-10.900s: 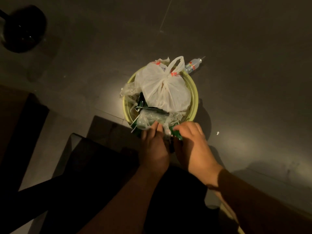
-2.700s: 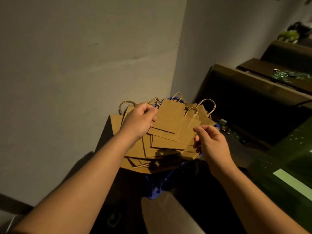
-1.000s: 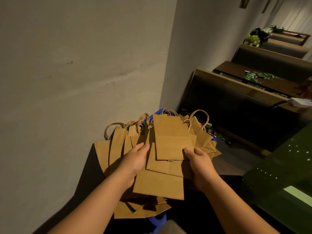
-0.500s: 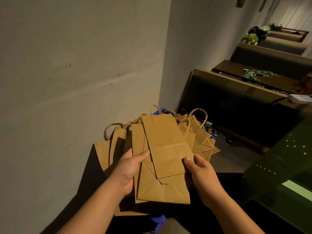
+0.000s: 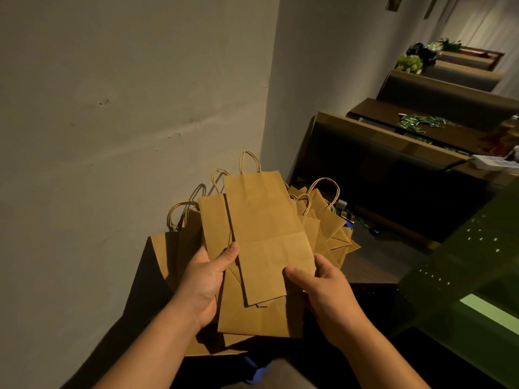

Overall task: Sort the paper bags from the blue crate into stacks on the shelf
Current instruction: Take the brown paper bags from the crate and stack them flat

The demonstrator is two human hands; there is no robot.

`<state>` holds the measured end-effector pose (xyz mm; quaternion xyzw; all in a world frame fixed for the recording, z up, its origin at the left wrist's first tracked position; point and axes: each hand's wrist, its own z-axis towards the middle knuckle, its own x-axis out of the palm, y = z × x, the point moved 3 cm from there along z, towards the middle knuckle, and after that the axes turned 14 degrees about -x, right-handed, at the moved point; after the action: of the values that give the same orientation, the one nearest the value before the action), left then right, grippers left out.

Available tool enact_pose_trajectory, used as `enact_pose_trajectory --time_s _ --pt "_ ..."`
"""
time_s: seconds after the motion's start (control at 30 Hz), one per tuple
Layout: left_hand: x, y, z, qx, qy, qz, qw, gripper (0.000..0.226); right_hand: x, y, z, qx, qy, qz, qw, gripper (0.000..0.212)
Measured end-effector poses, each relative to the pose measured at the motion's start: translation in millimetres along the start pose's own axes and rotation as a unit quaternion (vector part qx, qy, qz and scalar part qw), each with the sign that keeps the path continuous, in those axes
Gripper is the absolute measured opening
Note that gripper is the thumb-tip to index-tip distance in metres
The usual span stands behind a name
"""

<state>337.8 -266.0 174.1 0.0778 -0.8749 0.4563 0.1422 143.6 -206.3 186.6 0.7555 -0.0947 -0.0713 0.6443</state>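
Brown kraft paper bags (image 5: 269, 234), flat-folded, matte, with twisted paper-cord handles at the far ends. Top bag is narrow and tall, crease line across its lower third, one handle loop sticking up past its top edge. Under it a wider bag (image 5: 252, 318) shows at the near end, bottom fold visible. More bags (image 5: 325, 220) fan out beneath to both sides, handles pointing away, edges not aligned, messy pile. Pile sits on the blue crate (image 5: 257, 369), mostly hidden; only blue bits show at the near bottom and at the far right edge.

Left hand (image 5: 206, 279) at the left edge of the held bags: thumb on top of the paper, fingers hidden under, so its grip pinches the bundle. Right hand (image 5: 327, 290) at the right edge: thumb laid across the top bag's lower corner, fingers curled beneath, grip closed on the same bags. Both forearms bare, coming in from the bottom.

Held bags are lifted slightly above the rest, right in front of a plain grey wall (image 5: 126, 108), near its corner.

Right side: dark wooden benches (image 5: 393, 164) in rows, small green packets (image 5: 418, 123) scattered on a brown tabletop (image 5: 379, 113), flowers (image 5: 412, 61) far back. Green surface (image 5: 477, 262) at right. Lighting dim, warm.
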Motion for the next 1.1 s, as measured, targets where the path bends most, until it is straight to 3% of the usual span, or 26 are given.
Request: enact_pose_trajectory --time_s 0.07,0.1,0.2,0.33,0.37,0.43,0.57,0.67,0.73,0.8,0.97,1.1 --pt "-3 -5 -3 -0.003 -0.012 0.008 1.0 0.041 -3 1 2 -0.018 -0.019 -0.02 0.999 0.039" --pt "-7 -8 -2 -0.001 -0.024 0.027 0.999 0.028 -6 4 4 -0.032 -0.033 -0.028 0.999 0.04" --pt "-19 -15 2 0.033 -0.069 0.111 0.991 0.038 -17 26 8 -0.089 -0.066 -0.03 0.993 0.03" --pt "-16 -21 0 0.057 -0.054 0.137 0.987 0.081 -20 49 16 -0.13 -0.054 -0.064 0.988 0.027" --pt "-13 -22 -1 0.057 -0.043 0.144 0.987 0.077 -19 49 18 -0.123 -0.049 -0.06 0.989 0.028" --pt "-5 -22 -5 0.044 -0.023 0.125 0.991 0.048 -15 47 19 -0.099 -0.042 -0.032 0.994 0.027" --pt "-2 -18 -4 0.015 -0.019 0.09 0.996 0.049 -12 30 14 -0.027 -0.022 -0.009 0.999 0.026" --pt "-7 -12 3 -0.014 -0.05 0.088 0.995 0.036 -15 19 9 0.021 -0.021 0.002 1.0 0.061" --pt "-12 -9 6 -0.027 -0.068 0.099 0.992 0.027 -19 17 6 0.035 -0.03 0.031 0.998 0.048" --pt "-13 -9 5 -0.026 -0.078 0.084 0.993 0.022 -27 18 2 0.011 -0.066 0.068 0.995 0.025" --pt "-10 -11 5 -0.005 -0.091 0.082 0.993 0.014 -35 39 -8 -0.166 -0.179 -0.05 0.968 0.042" --pt "-1 -8 4 -0.009 -0.068 0.057 0.996 0.01 -18 53 -15 -0.251 -0.074 -0.27 0.927 0.06"
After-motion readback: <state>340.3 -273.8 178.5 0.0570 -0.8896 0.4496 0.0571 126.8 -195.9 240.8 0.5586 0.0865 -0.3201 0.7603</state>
